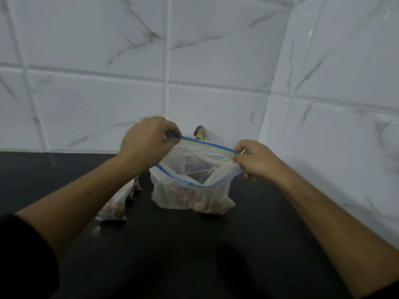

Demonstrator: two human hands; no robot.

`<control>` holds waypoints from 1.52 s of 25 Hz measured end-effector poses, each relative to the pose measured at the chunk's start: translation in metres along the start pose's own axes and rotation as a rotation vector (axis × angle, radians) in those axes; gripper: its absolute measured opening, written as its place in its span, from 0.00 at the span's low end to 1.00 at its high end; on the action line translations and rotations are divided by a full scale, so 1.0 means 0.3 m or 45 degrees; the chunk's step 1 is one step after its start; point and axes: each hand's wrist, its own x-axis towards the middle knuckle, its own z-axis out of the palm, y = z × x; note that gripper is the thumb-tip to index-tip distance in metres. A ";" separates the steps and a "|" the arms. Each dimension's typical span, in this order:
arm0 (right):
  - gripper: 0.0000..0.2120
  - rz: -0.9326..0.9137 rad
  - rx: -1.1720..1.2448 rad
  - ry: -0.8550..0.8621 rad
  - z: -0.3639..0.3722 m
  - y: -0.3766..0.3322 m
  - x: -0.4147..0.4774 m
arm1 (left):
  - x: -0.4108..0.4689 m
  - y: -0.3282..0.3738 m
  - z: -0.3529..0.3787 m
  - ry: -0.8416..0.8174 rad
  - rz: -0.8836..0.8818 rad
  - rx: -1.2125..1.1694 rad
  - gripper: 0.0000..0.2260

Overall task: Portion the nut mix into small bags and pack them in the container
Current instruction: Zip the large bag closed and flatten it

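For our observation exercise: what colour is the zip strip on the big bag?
Blue, on the zip strip, clearest in the head view.

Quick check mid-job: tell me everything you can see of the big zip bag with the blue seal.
The big zip bag is translucent, crinkled plastic with a blue zip strip along its mouth, which is open. It stands upright on the black counter near the tiled wall. Brownish contents sit at the bottom. The left hand and right hand pinch opposite ends of the rim.

I count one large clear zip-top plastic bag with a blue seal strip [192,186], at least two small clear filled plastic bags [115,203], and two bare hands [146,141].
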 end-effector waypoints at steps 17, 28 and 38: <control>0.10 0.050 0.979 -0.192 -0.014 0.066 -0.046 | -0.049 0.258 0.141 -0.044 0.367 -0.026 0.07; 0.02 -0.025 0.324 -0.047 0.159 0.297 -0.118 | 0.105 0.253 0.054 -0.300 -0.167 -0.690 0.08; 0.16 -0.005 0.893 -0.286 0.162 0.297 -0.180 | 0.129 0.302 0.038 -0.242 0.096 -0.308 0.09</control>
